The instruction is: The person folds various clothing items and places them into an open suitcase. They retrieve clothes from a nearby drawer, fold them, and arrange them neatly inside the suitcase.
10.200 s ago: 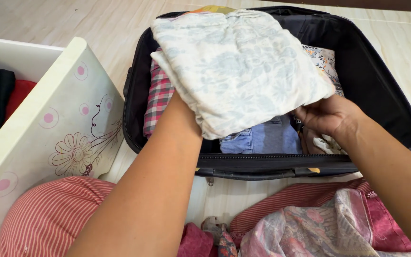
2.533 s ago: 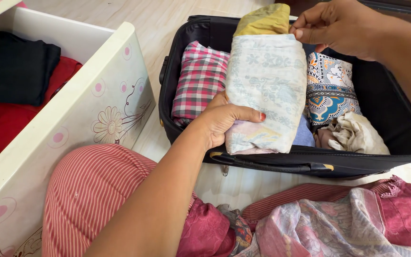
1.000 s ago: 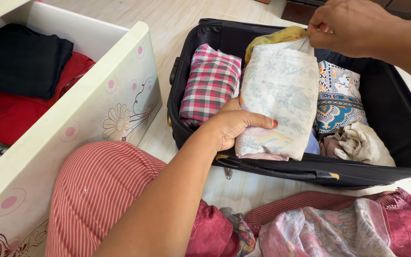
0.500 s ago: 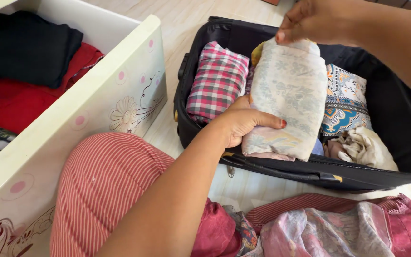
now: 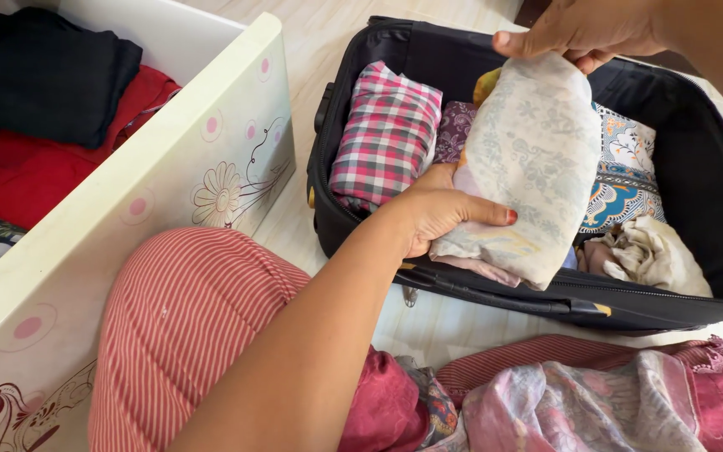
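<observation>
My left hand (image 5: 433,219) grips the near end of the rolled pale floral cloth (image 5: 530,163), thumb on top. My right hand (image 5: 583,29) pinches its far end, above the open black suitcase (image 5: 705,180).

I see no packages, labels, signs or screens here, only cloth, a case and a drawer.

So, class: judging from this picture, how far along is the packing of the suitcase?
Done: a checked shirt, a patterned cloth and a cream garment already lie in the suitcase. In hand: the left hand and right hand hold a pale floral bundle over the middle gap. Left: seating that bundle; black and red clothes remain in the drawer.
</observation>
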